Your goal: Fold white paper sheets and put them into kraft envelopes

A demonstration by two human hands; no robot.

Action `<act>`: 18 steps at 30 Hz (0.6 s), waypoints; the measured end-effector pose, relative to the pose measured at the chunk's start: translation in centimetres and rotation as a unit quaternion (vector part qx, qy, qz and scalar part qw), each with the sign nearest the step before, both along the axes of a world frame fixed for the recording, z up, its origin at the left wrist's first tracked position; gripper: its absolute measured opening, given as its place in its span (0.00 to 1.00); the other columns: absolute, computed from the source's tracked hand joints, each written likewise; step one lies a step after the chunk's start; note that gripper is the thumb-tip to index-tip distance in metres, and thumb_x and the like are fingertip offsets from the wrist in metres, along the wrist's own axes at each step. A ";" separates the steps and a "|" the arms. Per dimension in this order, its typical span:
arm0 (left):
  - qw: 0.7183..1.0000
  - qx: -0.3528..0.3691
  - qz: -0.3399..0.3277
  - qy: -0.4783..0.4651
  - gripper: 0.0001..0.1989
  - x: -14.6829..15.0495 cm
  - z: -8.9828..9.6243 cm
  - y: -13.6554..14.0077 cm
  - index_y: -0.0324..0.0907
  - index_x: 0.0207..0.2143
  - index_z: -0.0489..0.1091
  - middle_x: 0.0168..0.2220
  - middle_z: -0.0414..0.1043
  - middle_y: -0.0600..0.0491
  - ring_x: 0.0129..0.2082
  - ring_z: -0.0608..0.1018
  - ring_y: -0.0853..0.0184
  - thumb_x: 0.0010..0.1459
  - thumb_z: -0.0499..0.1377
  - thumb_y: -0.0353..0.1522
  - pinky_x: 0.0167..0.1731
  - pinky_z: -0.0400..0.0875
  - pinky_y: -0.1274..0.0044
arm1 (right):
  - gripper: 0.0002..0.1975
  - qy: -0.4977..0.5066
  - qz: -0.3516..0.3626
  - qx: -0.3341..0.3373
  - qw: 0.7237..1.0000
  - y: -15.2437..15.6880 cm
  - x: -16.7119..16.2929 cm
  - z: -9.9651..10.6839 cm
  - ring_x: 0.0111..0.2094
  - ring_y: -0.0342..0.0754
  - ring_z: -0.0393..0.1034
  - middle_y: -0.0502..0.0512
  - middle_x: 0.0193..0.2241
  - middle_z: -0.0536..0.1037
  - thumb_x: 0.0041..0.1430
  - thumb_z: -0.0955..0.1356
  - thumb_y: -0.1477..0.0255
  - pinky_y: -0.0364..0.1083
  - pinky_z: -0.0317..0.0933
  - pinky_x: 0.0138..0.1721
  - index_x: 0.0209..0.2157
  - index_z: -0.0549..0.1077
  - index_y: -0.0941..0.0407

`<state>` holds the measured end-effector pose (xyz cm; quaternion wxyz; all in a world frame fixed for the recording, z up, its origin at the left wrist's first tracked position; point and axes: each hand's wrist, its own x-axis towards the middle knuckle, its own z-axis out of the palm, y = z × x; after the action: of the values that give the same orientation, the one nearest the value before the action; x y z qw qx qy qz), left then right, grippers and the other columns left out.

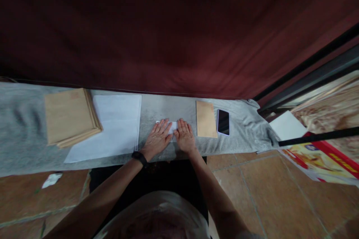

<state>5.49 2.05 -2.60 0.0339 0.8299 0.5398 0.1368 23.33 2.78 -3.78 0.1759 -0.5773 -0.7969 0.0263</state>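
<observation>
Left hand (158,140): fingers extended and slightly parted, unclenched, laid flat over the left part of a small white paper (174,126); thumb angled inward. Black band (140,158) around the wrist behind it.

Right hand (185,138): fingers straight, closer together than those of the left, likewise unclenched and laid palm down at the right part of the same paper; thumb held out toward the left thumb, the two near each other but apart. How firmly either hand presses cannot be told.

White paper: beneath and between the two sets of fingers, its middle visible in the gap, its outer parts covered; lying on a grey cloth (165,104).

Left of the left fingers: large white sheets (120,123), flat on the cloth; farther left, a stack of brown envelopes (70,114), unevenly squared, overlapping the sheets.

Right of the right fingers: one brown envelope (206,119), flat, just beside the hand; beyond it, a phone (223,122), dark screen upward, pale edge, near the envelope.

Ahead of the fingertips, past the cloth's far edge: a dark red fabric (168,52).

Well to the right of both hands, off the cloth: a red and yellow printed package (322,158).
</observation>
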 end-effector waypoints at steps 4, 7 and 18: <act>1.000 0.006 -0.008 0.006 0.31 -0.1 -0.3 0.1 0.40 0.69 0.57 0.71 0.52 0.43 0.72 0.53 0.54 0.69 0.47 0.46 0.69 0.47 0.56 | 0.28 -0.006 -0.005 0.002 1.000 1.1 0.4 0.0 0.70 0.55 0.53 0.63 0.69 0.58 0.74 0.55 0.64 0.58 0.48 0.68 0.70 0.55 0.60; 1.000 0.011 -0.011 0.011 0.32 -0.2 -0.4 0.1 0.41 0.68 0.58 0.71 0.52 0.43 0.72 0.52 0.53 0.68 0.48 0.46 0.69 0.46 0.56 | 0.28 -0.010 -0.014 0.004 1.000 1.7 0.6 -0.1 0.69 0.56 0.54 0.62 0.69 0.58 0.74 0.55 0.64 0.59 0.48 0.68 0.70 0.55 0.60; 0.999 0.013 0.048 0.010 0.36 -0.1 -0.4 -1.6 0.32 0.69 0.55 0.71 0.49 0.36 0.72 0.52 0.51 0.68 0.46 0.47 0.69 0.50 0.58 | 0.27 -0.005 -0.048 0.006 0.999 3.4 0.9 -0.3 0.69 0.56 0.54 0.63 0.68 0.60 0.74 0.55 0.66 0.60 0.47 0.68 0.69 0.57 0.61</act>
<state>5.38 0.42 -3.02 0.0113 0.8046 0.5778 0.1367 24.22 6.14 -4.06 0.1768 -0.6139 -0.7693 0.0101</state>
